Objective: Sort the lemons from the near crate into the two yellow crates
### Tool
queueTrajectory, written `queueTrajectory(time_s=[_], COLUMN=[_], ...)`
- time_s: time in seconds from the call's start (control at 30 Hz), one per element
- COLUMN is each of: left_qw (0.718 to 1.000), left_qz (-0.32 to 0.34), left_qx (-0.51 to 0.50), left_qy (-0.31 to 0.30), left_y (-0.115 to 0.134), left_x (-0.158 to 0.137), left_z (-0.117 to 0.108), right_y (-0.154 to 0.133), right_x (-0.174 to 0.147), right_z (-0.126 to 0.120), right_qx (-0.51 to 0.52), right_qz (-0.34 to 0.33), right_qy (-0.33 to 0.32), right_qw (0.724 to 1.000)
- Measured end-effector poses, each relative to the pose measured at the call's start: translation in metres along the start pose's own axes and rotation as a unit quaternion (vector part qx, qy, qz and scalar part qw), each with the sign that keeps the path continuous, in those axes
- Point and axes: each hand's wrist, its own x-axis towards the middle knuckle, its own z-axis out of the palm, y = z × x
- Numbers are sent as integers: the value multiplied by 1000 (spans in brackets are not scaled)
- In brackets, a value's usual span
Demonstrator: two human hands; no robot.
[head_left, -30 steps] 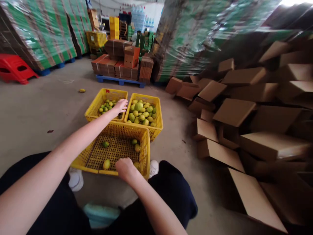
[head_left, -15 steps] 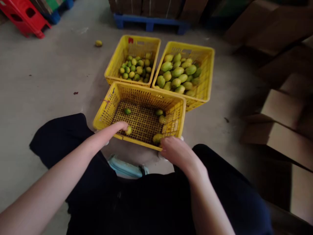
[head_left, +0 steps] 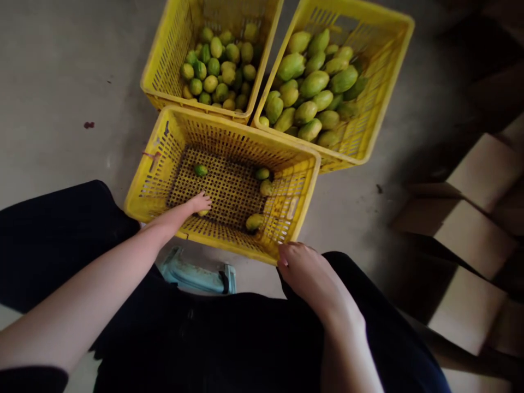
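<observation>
The near yellow crate (head_left: 241, 134) holds a few loose yellow-green, lemon-like fruits. Inside it, my left hand (head_left: 200, 202) reaches down with fingers spread over a small yellowish fruit (head_left: 203, 213), partly covered by the hand. My right hand (head_left: 298, 256) is closed on the crate's rim at the near right corner; its fingertips are hidden. A larger yellow fruit (head_left: 254, 221) lies on the crate floor close to that corner. One green fruit (head_left: 200, 170) sits toward the far left, and two more, one green (head_left: 262, 173) and one yellowish (head_left: 266, 188), lie by the right wall.
Behind stand two more yellow crates: the left crate (head_left: 147, 76) holds many small round fruits, the right crate (head_left: 393, 71) larger oblong ones. Cardboard boxes (head_left: 470, 305) stack up at the right. A light-blue object with a black band (head_left: 196, 275) lies between my legs.
The view has tipped down and closer to the crates. My left hand has opened out over the small fruit. My right hand has shifted slightly away from the larger yellow fruit, along the rim.
</observation>
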Motion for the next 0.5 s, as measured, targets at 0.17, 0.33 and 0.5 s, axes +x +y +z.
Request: queueTrajectory(time_s=[0.17,0.33,0.5], left_qw=[998,949,699], left_qz=[8,90,154], left_qx=[17,-238,-690], left_qy=[62,187,107], left_y=[19,75,125], left_x=[-13,-88,-179], left_z=[-41,-126,-174], right_y=[-4,-17,-19], right_x=[-10,-1,15], right_z=[5,5,0], right_qx=[12,26,8], right_qz=[17,0,15], right_qy=[20,2,33], right_qw=[1000,1000,999])
